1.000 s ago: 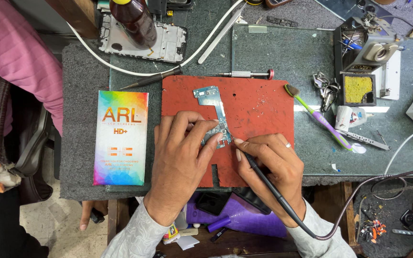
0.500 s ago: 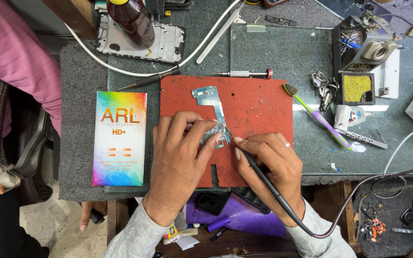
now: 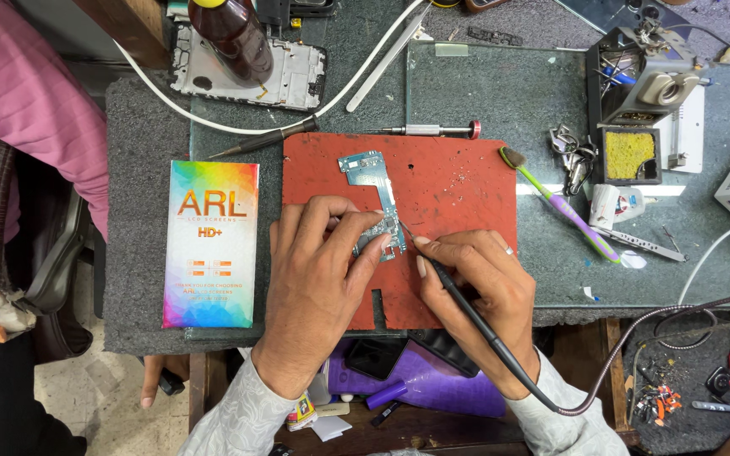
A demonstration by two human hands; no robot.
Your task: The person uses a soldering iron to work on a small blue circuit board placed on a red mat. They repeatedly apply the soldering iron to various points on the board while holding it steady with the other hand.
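Blue-green circuit board [image 3: 373, 192] lies on the red rubber mat [image 3: 458, 190], left hand [image 3: 318, 287] pinning it, right hand [image 3: 483, 291] clenched on a black soldering iron [image 3: 466, 308]; soldering looks midway.

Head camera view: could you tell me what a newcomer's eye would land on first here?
Probably the red mat at the centre, where the left hand pins a small blue circuit board and the right hand touches a corded soldering iron to it. Next, the rainbow-coloured box left of the mat.
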